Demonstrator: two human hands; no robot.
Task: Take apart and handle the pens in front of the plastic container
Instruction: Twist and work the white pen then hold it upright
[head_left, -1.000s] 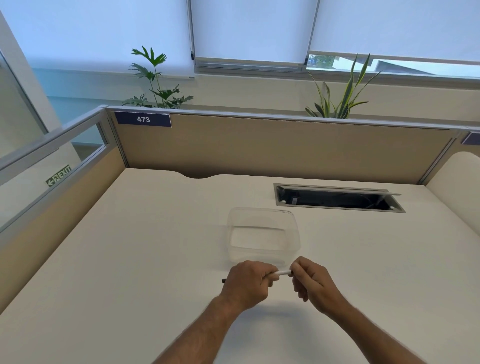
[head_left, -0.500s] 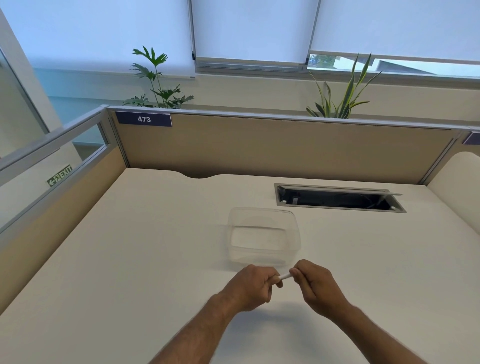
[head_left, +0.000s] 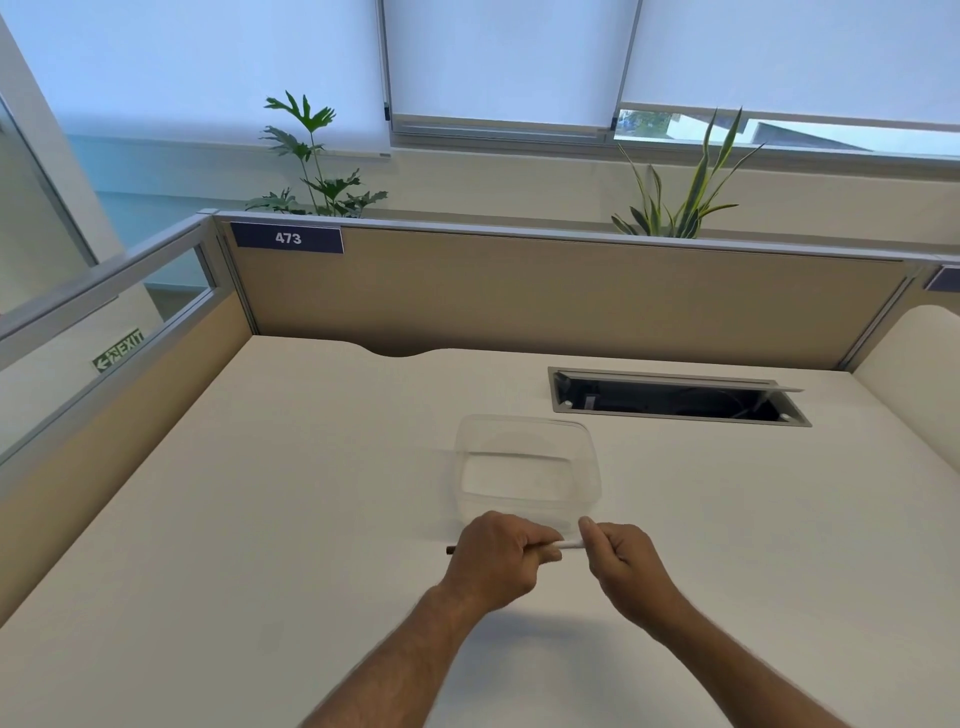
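Desk (head_left: 260, 519), cable hatch (head_left: 675, 397), 2 plants (head_left: 317, 161), sign "473" (head_left: 287, 238).

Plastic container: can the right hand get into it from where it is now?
Probably yes. The right hand sits just in front of the plastic container, whose top is open, but it is pinching the pen.

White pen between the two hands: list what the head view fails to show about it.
- Most of the slim white pen: the closed left hand covers its middle; only a dark tip pokes out to the left.
- Its right end: buried in the grip of the right hand.
- Whether its parts have separated: the joint is hidden by the fingers.
- Any further pens: none in sight in front of the clear plastic container.
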